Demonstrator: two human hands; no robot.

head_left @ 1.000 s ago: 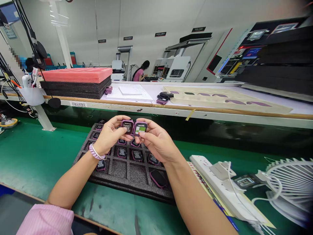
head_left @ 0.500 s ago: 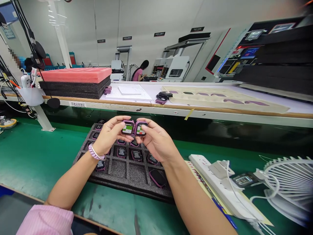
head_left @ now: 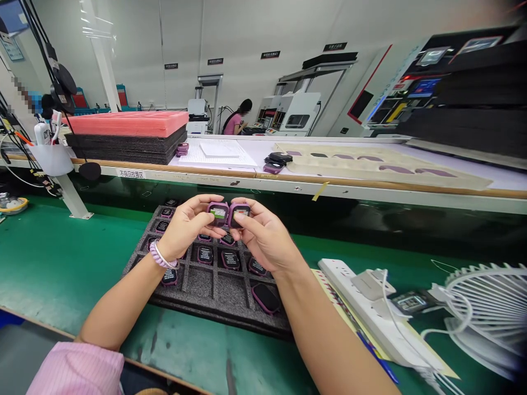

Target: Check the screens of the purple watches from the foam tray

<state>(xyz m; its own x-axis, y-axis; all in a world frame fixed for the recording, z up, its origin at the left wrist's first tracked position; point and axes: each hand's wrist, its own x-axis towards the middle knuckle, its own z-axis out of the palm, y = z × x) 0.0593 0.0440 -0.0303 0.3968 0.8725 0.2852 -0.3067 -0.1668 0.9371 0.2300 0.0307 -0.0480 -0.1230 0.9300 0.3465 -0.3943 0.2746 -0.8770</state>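
My left hand (head_left: pixel 187 227) grips a purple-framed smartwatch body (head_left: pixel 218 213) by its edges, the thumb on its lit screen. A second purple smartwatch body (head_left: pixel 239 210) is in my right hand (head_left: pixel 263 233), whose thumb presses on the screen. The two watches are held side by side, edges almost or just touching, over a dark grey foam tray (head_left: pixel 200 285). In the tray's compartments lie several more watches with white text on black screens, such as one watch (head_left: pixel 205 254) below my hands. A watch with a dark screen (head_left: pixel 265 298) lies tilted at the near right corner.
Right of the tray lies a white power strip (head_left: pixel 354 296) with a charger and cables, beside a white fan (head_left: pixel 489 307). A shelf edge (head_left: pixel 197 173) crosses behind, bearing stacked foam trays (head_left: pixel 127 142) and some watches (head_left: pixel 276 161). A person (head_left: pixel 236 119) sits farther back.
Both screens have changed from green-and-white grids to darker displays with less green. The hands and watches have hardly moved; the view has shifted slightly.
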